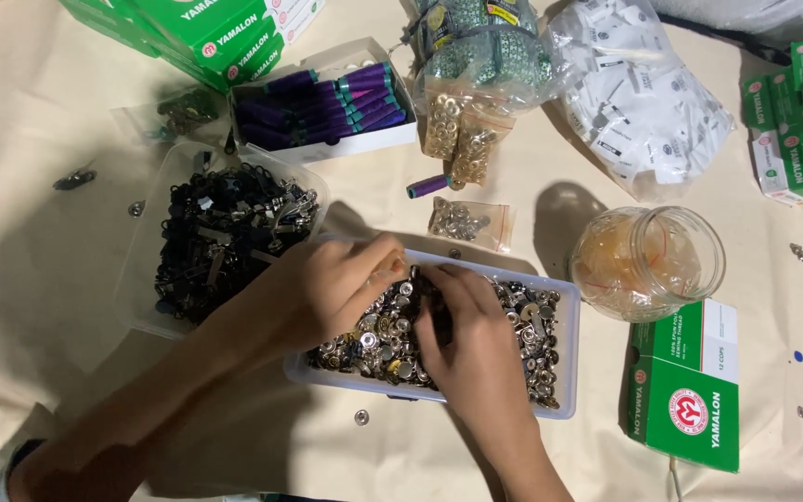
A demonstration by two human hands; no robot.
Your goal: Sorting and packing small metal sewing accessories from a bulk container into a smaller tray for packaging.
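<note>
**Two hands sorting in a tray of metal snap buttons**

Seen from above: a cream cloth-covered table (39, 232) filling the view. At centre, slightly toward 6 o'clock, a shallow clear rectangular tray (564, 372) heaped with silver snap buttons (532, 321). Reaching in from 7 o'clock, the left hand (322, 293), fingers curled together over the tray's far left edge, fingertips pinched on something too small to make out. Coming up from 6 o'clock, the right hand (467, 344), lying across the middle of the heap, fingers bent down into the buttons; grip on any one piece impossible to tell. Fingertips of both hands nearly meeting near the tray's far rim.

At 9 o'clock of the tray, just beside it, a clear tub of black zipper pulls (225, 232). At 12 o'clock, a white box of purple thread spools (322, 107). Toward 1 o'clock, a large clear bag of white labels (643, 98) and smaller bags of brass rings (457, 125). At 3 o'clock, a clear round jar (648, 260). At 4 o'clock, a green carton (685, 390). Between spool box and tray, one loose purple spool (429, 186) and a small packet of snaps (467, 223).
</note>
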